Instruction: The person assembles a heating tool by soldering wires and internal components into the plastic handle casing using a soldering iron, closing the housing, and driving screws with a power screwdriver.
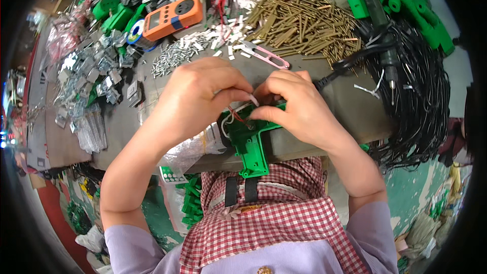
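A green plastic housing half (252, 155), shaped like a pistol-grip tool shell, lies open side up at the near edge of the table. Red wires (236, 116) and a white wire (223, 128) come out of its upper part. My left hand (198, 89) is closed in a pinch over the housing, with a small pale piece (254, 100) at its fingertips. My right hand (299, 106) is closed around the upper right of the housing, its thumb inside the shell. Its other fingertips are partly hidden.
Beyond my hands lie pink-handled snips (266, 55), brass-coloured strips (304, 20), screws (175, 56) and an orange meter-like device (172, 18). Metal parts (96, 71) are heaped at left. Black cables (421, 101) and a screwdriver-like tool (389, 66) lie at right. Clear plastic bags (195, 147) touch the near edge.
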`<state>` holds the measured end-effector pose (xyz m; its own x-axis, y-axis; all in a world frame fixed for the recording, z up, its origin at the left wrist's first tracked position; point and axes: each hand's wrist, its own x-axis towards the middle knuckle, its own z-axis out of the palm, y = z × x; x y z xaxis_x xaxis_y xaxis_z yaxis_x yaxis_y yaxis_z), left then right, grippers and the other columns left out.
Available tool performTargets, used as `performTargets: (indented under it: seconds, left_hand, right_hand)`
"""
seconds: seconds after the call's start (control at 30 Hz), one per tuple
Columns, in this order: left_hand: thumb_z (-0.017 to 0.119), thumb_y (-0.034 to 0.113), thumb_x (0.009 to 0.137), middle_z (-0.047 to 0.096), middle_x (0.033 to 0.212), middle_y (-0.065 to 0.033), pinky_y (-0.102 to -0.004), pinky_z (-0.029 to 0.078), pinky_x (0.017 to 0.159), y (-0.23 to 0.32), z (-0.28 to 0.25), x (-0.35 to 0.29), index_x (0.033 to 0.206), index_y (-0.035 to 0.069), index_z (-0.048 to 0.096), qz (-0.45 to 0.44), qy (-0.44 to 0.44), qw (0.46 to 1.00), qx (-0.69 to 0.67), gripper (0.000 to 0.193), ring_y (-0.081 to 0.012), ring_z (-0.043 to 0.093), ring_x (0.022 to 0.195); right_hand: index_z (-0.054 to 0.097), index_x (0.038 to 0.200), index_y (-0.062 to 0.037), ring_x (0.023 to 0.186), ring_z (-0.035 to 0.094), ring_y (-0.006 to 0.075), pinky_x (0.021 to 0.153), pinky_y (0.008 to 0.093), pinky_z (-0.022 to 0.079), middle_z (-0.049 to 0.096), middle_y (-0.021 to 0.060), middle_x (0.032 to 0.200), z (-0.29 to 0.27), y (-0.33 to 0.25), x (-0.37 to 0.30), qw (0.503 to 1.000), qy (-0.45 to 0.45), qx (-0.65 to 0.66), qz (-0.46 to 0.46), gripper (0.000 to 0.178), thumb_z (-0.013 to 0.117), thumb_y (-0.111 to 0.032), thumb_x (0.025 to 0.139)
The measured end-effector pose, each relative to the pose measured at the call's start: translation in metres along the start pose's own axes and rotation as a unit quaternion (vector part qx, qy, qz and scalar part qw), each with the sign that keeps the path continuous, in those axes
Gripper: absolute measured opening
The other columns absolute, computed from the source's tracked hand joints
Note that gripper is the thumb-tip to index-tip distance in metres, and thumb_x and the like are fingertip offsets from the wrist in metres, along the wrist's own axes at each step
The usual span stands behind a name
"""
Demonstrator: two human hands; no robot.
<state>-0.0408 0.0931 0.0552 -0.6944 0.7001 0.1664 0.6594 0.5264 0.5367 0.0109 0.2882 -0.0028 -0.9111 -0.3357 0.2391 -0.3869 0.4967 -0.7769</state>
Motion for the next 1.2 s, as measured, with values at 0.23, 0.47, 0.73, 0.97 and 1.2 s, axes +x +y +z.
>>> performTargets:
  seconds: [0.23, 0.47, 0.73, 0.97, 1.2]
  left_hand:
    - [0.069, 0.011, 0.075, 0.057, 0.075, -0.0065, -0.0377, 0.040, 0.064, 0.004, 0.015, -0.006, 0.080, 0.006, 0.059, 0.119, 0.089, 0.982, 0.120, 0.012, -0.0269, 0.054, 0.072]
    - [0.064, 0.012, 0.084, 0.058, 0.088, -0.0130, -0.0355, 0.045, 0.079, -0.065, -0.012, -0.055, 0.097, 0.000, 0.056, -0.177, 0.277, 0.944, -0.025, 0.019, -0.0268, 0.057, 0.086]
    - [0.068, 0.005, 0.072, 0.060, 0.105, -0.0130, -0.0399, 0.044, 0.090, -0.130, -0.066, -0.130, 0.104, 0.006, 0.060, -0.309, 0.004, 0.933, 0.187, 0.033, -0.0327, 0.054, 0.105]
    - [0.055, 0.003, 0.081, 0.064, 0.095, -0.0154, -0.0385, 0.050, 0.076, -0.149, -0.073, -0.066, 0.091, 0.003, 0.066, -0.202, 0.214, 0.930, 0.218, 0.015, -0.0336, 0.062, 0.085]
    - [0.054, 0.001, 0.083, 0.066, 0.102, -0.0137, -0.0391, 0.051, 0.078, -0.195, -0.099, 0.011, 0.099, 0.003, 0.066, -0.150, 0.267, 0.924, 0.231, 0.020, -0.0336, 0.063, 0.092]
  right_hand:
    - [0.062, 0.079, -0.0035, 0.064, 0.054, 0.0199, 0.071, 0.0323, 0.038, 0.056, 0.0055, 0.071, 0.000, -0.008, 0.003, 1.000, 0.023, -0.010, 0.004, 0.014, 0.072, -0.012, 0.073]
    - [0.066, 0.093, -0.0054, 0.068, 0.048, 0.0132, 0.072, 0.0279, 0.039, 0.058, 0.0002, 0.073, -0.002, -0.013, 0.002, 0.994, 0.067, 0.060, 0.063, 0.021, 0.073, -0.008, 0.073]
    - [0.066, 0.092, -0.0043, 0.071, 0.050, 0.0150, 0.071, 0.0283, 0.042, 0.061, 0.0028, 0.076, -0.008, -0.012, 0.005, 0.991, 0.085, 0.061, 0.079, 0.013, 0.068, -0.006, 0.079]
    - [0.067, 0.090, -0.0035, 0.071, 0.051, 0.0152, 0.070, 0.0279, 0.042, 0.062, 0.0035, 0.078, -0.010, -0.014, 0.012, 0.988, 0.093, 0.074, 0.100, 0.010, 0.066, -0.005, 0.080]
    - [0.067, 0.090, -0.0036, 0.073, 0.053, 0.0156, 0.066, 0.0276, 0.044, 0.062, 0.0047, 0.077, -0.021, -0.011, 0.003, 0.986, 0.081, 0.057, 0.134, 0.009, 0.065, -0.005, 0.081]
